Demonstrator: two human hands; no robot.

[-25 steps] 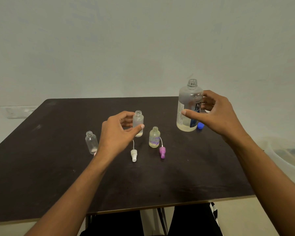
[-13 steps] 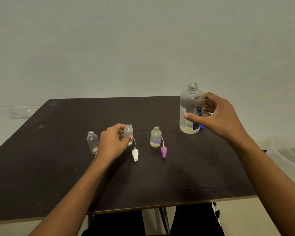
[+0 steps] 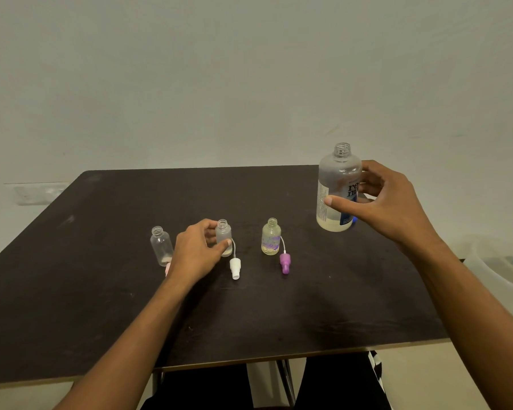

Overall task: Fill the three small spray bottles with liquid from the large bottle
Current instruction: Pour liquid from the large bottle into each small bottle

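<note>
Presently under hand: the left hand [image 3: 196, 253] grips the middle small bottle [image 3: 224, 236], thumb on its front and fingers curled behind. The bottle stands upright on the table [image 3: 101, 291].
Right hand: the right hand [image 3: 388, 202] curls round the large bottle [image 3: 336, 190], thumb tip on the label side and fingers at the far side. The bottle stands on the table.
Key relation: the large bottle lies to the right of the held small bottle and further from the person. Both long axes are vertical and both mouths are uncapped.
Nearer hand: the right for the large bottle, the left for the small ones.
Judgement: a pour calls for bringing the large mouth leftward and nearer, over a narrow neck, so spill is the risk.
Small bottles: three in a row.
- The left small bottle [image 3: 161, 247] is near empty.
- The middle one's level is unclear.
- The right small bottle [image 3: 270, 238] holds yellowish liquid well up.
Large bottle: one, with liquid low in the base.
Spray heads: three, all lying off their bottles.
- The white spray head [image 3: 235, 267] lies in full view.
- The purple spray head [image 3: 285, 262] lies in full view.
- The pink spray head [image 3: 167, 269] is mostly hidden by the left wrist.
Blue cap [image 3: 354, 219]: one, just behind the large bottle.
</note>
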